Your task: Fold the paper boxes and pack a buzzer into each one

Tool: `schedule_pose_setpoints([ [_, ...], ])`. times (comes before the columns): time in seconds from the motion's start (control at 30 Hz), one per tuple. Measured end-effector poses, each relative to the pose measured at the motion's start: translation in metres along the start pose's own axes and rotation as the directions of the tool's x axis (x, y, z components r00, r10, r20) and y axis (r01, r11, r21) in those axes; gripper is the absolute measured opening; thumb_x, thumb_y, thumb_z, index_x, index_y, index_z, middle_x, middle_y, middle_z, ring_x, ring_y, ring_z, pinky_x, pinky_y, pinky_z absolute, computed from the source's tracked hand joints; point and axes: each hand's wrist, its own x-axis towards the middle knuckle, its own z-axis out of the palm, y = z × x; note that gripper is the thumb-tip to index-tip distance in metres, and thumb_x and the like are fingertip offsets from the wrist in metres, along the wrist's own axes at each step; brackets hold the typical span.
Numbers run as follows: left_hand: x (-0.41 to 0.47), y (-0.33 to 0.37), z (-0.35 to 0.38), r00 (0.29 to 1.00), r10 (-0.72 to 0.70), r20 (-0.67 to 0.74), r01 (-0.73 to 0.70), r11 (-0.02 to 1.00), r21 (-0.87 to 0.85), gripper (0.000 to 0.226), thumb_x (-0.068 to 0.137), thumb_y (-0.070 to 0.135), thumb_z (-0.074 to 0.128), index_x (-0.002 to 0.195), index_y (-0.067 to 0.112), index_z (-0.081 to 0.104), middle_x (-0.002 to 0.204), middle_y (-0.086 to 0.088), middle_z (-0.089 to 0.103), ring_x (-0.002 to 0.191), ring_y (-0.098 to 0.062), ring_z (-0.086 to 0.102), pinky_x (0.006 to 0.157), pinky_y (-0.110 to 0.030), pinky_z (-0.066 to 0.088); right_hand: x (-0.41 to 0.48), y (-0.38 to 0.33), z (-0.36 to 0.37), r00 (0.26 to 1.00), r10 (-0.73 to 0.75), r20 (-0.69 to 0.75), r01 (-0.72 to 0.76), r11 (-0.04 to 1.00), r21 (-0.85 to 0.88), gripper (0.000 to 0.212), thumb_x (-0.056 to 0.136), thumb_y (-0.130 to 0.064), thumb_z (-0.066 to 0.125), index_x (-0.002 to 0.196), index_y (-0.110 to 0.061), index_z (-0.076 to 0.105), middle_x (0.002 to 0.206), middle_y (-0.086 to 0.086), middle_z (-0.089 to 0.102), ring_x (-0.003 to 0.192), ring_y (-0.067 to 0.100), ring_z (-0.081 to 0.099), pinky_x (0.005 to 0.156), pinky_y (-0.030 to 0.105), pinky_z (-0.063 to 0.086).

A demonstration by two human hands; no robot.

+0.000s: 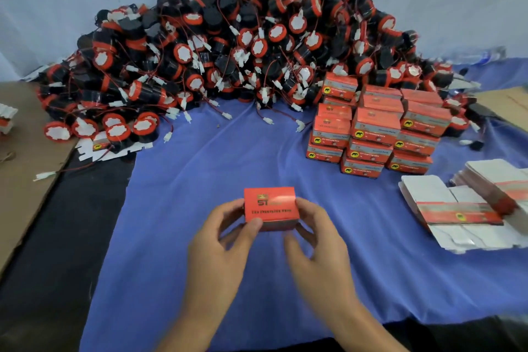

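Note:
A closed red paper box [270, 204] with printed lettering is held above the blue cloth [200, 180] at the centre front. My left hand [225, 240] grips its left side, thumb on the front edge. My right hand [317, 240] holds its right side with curled fingers. A big heap of black and red buzzers [217, 46] with red wires fills the back. Whether a buzzer is inside the held box is hidden.
Stacked closed red boxes [377, 131] stand at the right middle. Bundles of flat unfolded boxes [468, 208] lie at the right front. Brown cardboard [25, 151] covers the left, with a flat box [114, 148] by the heap's front edge. A pale wall rises behind.

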Motion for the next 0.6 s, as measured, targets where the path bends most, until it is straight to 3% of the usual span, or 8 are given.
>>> schedule_pose_setpoints([
  [0.13,0.058,0.037,0.034,0.988,0.147,0.037,-0.148,0.988,0.031,0.022,0.094,0.015,0.074,0.115,0.021,0.073,0.106,0.016,0.076,0.104,0.004,0.069,0.083,-0.007,0.049,0.059,-0.038,-0.023,0.970,-0.239,-0.046,0.207,0.909,-0.363,0.054,0.091,-0.008,0.067,0.141,-0.022,0.053,0.120,-0.012,0.050,0.106,-0.005,0.049,0.095,0.007,0.036],
  [0.17,0.074,0.045,0.044,0.982,0.178,0.060,-0.181,0.982,0.053,0.023,0.096,0.015,0.073,0.118,0.018,0.072,0.109,0.014,0.075,0.105,0.003,0.069,0.084,-0.007,0.049,0.076,-0.048,-0.029,0.961,-0.274,-0.033,0.232,0.868,-0.439,0.056,0.093,-0.011,0.067,0.145,-0.019,0.050,0.118,-0.008,0.047,0.103,-0.001,0.046,0.093,0.008,0.034],
  [0.23,0.105,0.058,0.064,0.965,0.242,0.098,-0.252,0.962,0.102,0.025,0.099,0.016,0.069,0.124,0.012,0.071,0.113,0.009,0.074,0.105,0.001,0.068,0.083,-0.005,0.048,0.112,-0.064,-0.041,0.950,-0.312,-0.016,0.246,0.780,-0.575,0.057,0.095,-0.018,0.064,0.149,-0.016,0.047,0.117,-0.001,0.049,0.107,0.012,0.046,0.094,0.023,0.036],
  [0.33,0.153,0.073,0.095,0.948,0.297,0.119,-0.313,0.937,0.158,0.027,0.103,0.015,0.063,0.128,0.011,0.070,0.116,0.005,0.074,0.106,-0.004,0.068,0.084,-0.003,0.046,0.166,-0.082,-0.056,0.951,-0.310,-0.004,0.177,0.554,-0.813,0.040,0.095,-0.025,0.057,0.135,-0.019,0.059,0.121,0.005,0.057,0.120,0.029,0.047,0.096,0.044,0.033],
  [0.43,0.194,0.079,0.127,0.943,0.305,0.136,-0.327,0.924,0.197,0.027,0.103,0.012,0.060,0.127,0.012,0.071,0.116,0.003,0.073,0.105,-0.008,0.066,0.087,-0.008,0.048,0.213,-0.090,-0.067,0.979,-0.204,0.008,0.085,0.372,-0.924,0.036,0.094,-0.023,0.052,0.128,-0.022,0.064,0.124,0.005,0.062,0.125,0.032,0.043,0.099,0.047,0.028],
  [0.5,0.217,0.077,0.148,0.946,0.283,0.158,-0.311,0.930,0.195,0.026,0.104,0.010,0.058,0.126,0.011,0.071,0.115,0.001,0.073,0.104,-0.011,0.065,0.090,-0.017,0.051,0.241,-0.089,-0.072,0.986,-0.168,0.003,0.056,0.311,-0.949,0.034,0.092,-0.021,0.053,0.124,-0.022,0.066,0.119,0.004,0.063,0.123,0.031,0.044,0.097,0.049,0.027],
  [0.6,0.246,0.069,0.176,0.949,0.235,0.209,-0.283,0.928,0.241,0.028,0.104,0.009,0.054,0.125,0.011,0.072,0.110,0.000,0.074,0.095,-0.013,0.064,0.082,-0.022,0.053,0.275,-0.082,-0.076,1.000,-0.025,-0.007,-0.001,0.230,-0.973,0.030,0.093,-0.024,0.052,0.119,-0.024,0.066,0.116,0.004,0.062,0.126,0.032,0.041,0.101,0.052,0.024],
])
